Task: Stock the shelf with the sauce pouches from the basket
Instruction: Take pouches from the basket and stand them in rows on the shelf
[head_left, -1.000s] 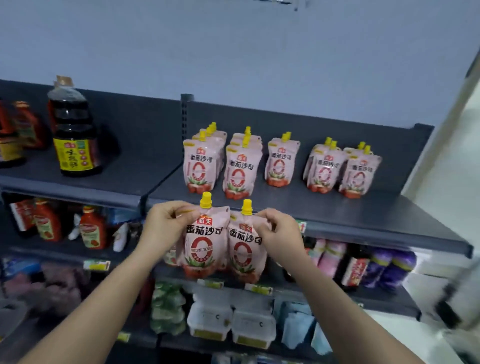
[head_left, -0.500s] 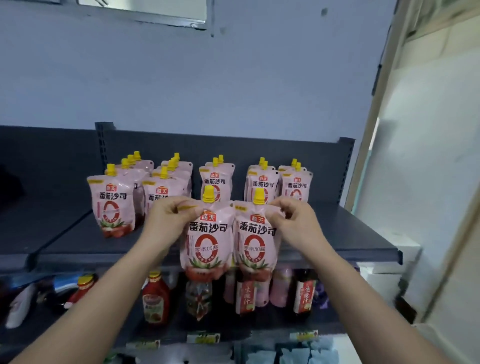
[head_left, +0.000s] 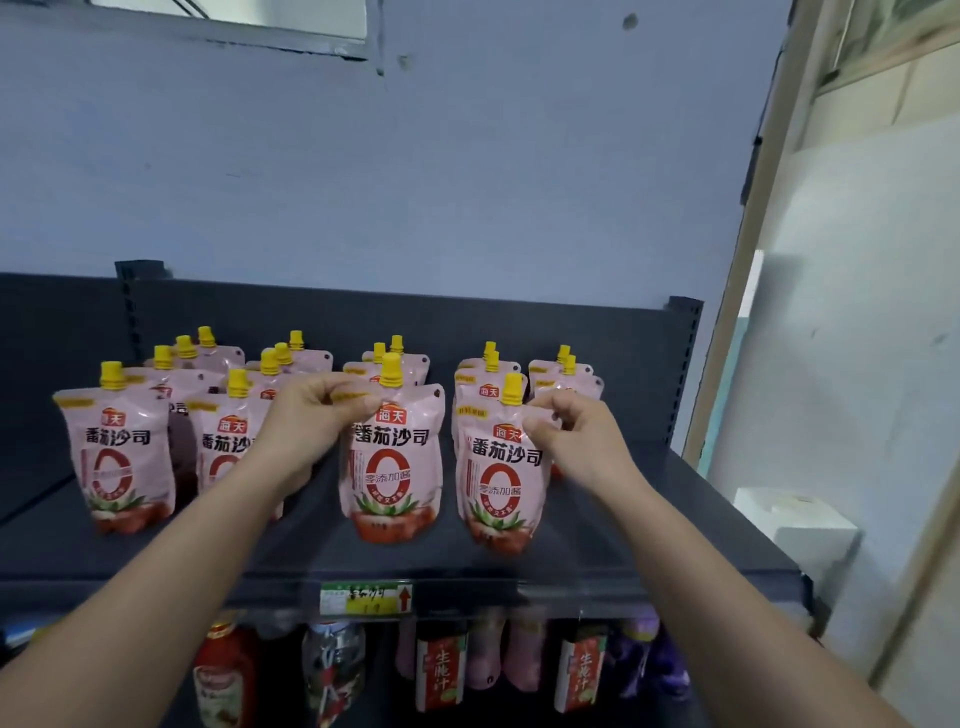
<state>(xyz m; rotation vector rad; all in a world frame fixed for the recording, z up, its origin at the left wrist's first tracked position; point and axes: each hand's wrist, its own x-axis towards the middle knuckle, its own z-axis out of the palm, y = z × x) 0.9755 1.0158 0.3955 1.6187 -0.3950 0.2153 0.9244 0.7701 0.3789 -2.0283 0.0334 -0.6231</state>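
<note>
- While two front-row pouches (head_left: 122, 457) stand upright at the left of the frame, with further rows lined up behind them, the dark shelf (head_left: 623, 551) is already well stocked on that side.
- Left of centre, the left hand (head_left: 317, 415) pinches the top left corner of a pouch, beside its yellow cap, with thumb and fingertips closed on the film.
- In the centre is the left-held pouch (head_left: 392, 467). Half a second ago it hung in front of the shelf lip, its base below the edge. Now its base is over the deck and looks set down, with the pouch upright.
- Just right of centre, the right-held pouch (head_left: 501, 478) has made the same move. The two pouches were pressed side by side before; now a clear gap separates them, each in front of its own column.
- Further right, the right hand (head_left: 576, 441) pinches that pouch's top right corner, its fingers curled on the film.
- For the task, this pair seems placed, so letting go is probably all that remains for them.
- The basket is out of view, so how many pouches remain cannot be told.
- At lower centre, a price tag (head_left: 366, 597) sits on the shelf lip, with bottles (head_left: 439, 670) hanging in the shadow below.
</note>
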